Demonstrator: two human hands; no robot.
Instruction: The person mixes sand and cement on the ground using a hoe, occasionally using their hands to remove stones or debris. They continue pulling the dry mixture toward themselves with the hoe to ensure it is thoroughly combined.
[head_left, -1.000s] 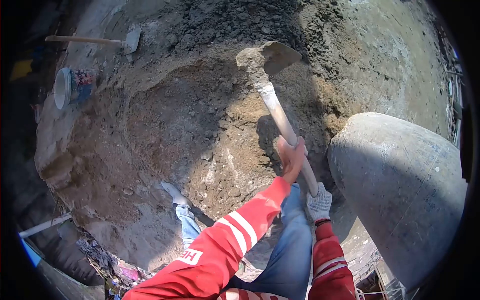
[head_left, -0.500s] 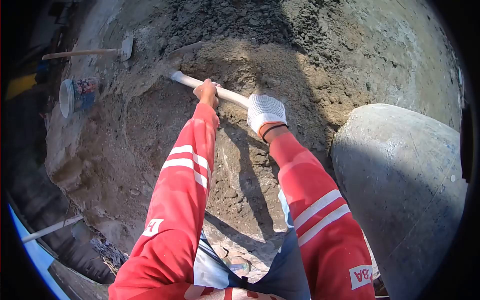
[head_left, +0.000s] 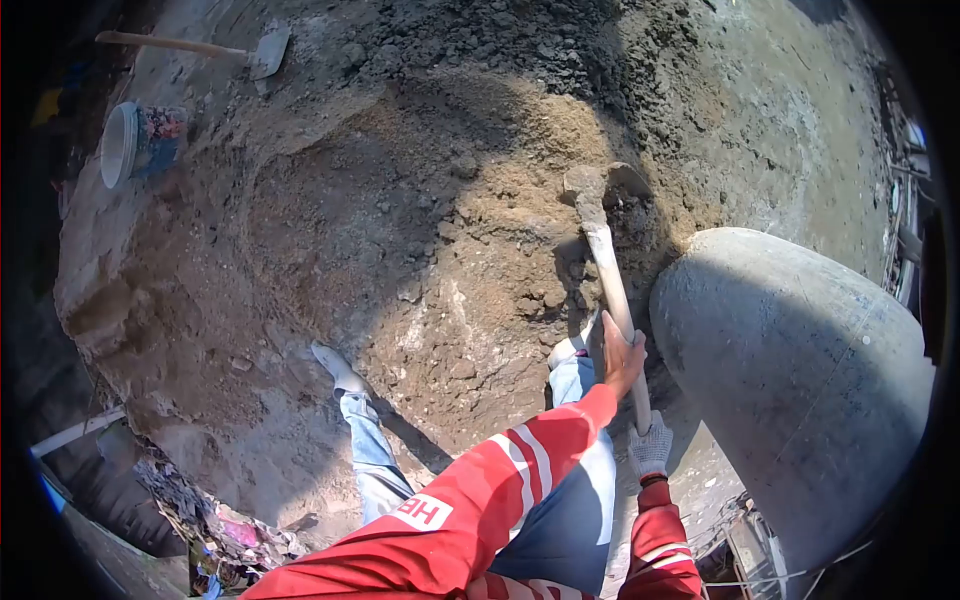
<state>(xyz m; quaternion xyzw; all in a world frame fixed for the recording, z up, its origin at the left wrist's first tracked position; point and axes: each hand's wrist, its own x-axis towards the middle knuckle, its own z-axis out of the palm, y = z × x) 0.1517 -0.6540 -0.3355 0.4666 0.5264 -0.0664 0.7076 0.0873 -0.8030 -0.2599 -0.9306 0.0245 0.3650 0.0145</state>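
Observation:
A hoe [head_left: 613, 275] with a pale wooden handle reaches away from me, its dirt-caked head resting in the loose soil [head_left: 500, 195]. My bare left hand [head_left: 623, 355] is wrapped around the middle of the handle. Lower down, near the handle's end, my right hand [head_left: 650, 447] grips it in a white knitted glove with a dark band at the wrist. Part of the hoe's blade is hidden by soil and shadow.
A large grey rounded concrete-like form [head_left: 790, 340] stands close on the right. At the upper left lie a shovel [head_left: 268, 54] and a tipped bucket [head_left: 118, 145]. Darker clumped material [head_left: 470, 45] is heaped at the far side. Litter [head_left: 240, 530] lies at lower left.
Both hands have swung the hoe from the left across to the right and drawn it nearer my body. Its head now shows in the soil, and my feet have come into view.

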